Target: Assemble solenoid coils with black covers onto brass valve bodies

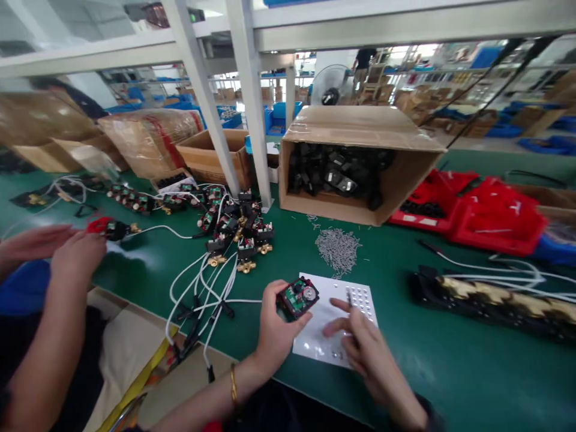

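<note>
Screws (338,249) lie between sheet (314,336) and carton (360,127).

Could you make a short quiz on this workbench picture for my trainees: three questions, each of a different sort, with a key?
1. True or false: the left hand of the person wearing the camera holds a small black housing with a green circuit board.

2. Multiple choice: what lies on the green tabletop just in front of the open brown cardboard box?
A) A folded yellow towel
B) A pile of small grey pin-like pieces
C) A clear glass jar

3. Fill in the blank: the thin bracelet on that person's left wrist is ____ in colour.

Key: 1. True. 2. B. 3. Gold.
</note>
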Available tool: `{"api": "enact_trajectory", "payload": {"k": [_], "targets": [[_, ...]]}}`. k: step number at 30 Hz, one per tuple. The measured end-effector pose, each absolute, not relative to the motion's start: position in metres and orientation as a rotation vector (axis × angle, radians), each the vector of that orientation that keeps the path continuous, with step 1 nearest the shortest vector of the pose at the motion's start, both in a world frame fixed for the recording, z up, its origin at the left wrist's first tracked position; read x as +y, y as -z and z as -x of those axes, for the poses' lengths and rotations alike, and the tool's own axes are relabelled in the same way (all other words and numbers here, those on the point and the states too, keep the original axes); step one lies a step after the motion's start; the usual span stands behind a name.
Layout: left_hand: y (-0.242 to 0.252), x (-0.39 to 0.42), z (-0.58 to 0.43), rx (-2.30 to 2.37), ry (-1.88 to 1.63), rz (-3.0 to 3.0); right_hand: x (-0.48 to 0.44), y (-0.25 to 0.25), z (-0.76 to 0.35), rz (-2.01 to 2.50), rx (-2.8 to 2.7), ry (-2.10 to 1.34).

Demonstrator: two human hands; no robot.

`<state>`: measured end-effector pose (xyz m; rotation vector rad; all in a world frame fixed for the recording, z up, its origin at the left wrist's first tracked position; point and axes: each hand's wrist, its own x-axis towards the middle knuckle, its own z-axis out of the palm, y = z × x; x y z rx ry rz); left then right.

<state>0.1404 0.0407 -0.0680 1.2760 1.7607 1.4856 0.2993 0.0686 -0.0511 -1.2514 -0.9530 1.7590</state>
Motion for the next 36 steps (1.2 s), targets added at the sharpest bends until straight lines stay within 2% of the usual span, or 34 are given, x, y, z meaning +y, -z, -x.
{"api": "enact_trajectory", "payload": {"k": [4,9,13,16,20,25,31,36], "targets": [[0.091,0.026,-0.157,1.753,-1.422,-1.456,0.076,0.056,-0.279,1.179,-0.799,-1.890],[0.082,0.034,-0.136,1.778,-1.200,-1.677,0.090,0.052,-0.278,1.182,-0.927,-1.836],[0.071,0.057,-0.130,1.439,-1.019,-1.806,0.089,0.060,-0.287,1.166,-1.144,-1.685],[0.071,0.063,-0.131,1.335,-1.044,-1.692,0.084,0.068,-0.310,1.245,-1.094,-1.541],[0.077,0.059,-0.134,1.363,-1.082,-1.514,0.073,0.070,-0.352,1.211,-0.736,-1.315],[0.070,0.063,-0.135,1.276,-1.055,-1.162,0.061,0.078,-0.364,1.293,-0.578,-1.441],[0.033,0.070,-0.133,1.204,-0.556,-1.665,0.066,0.094,-0.350,1.460,-0.833,-1.366],[0.036,0.079,-0.141,0.970,-0.355,-1.842,0.066,0.102,-0.347,1.588,-0.915,-1.173]]}}
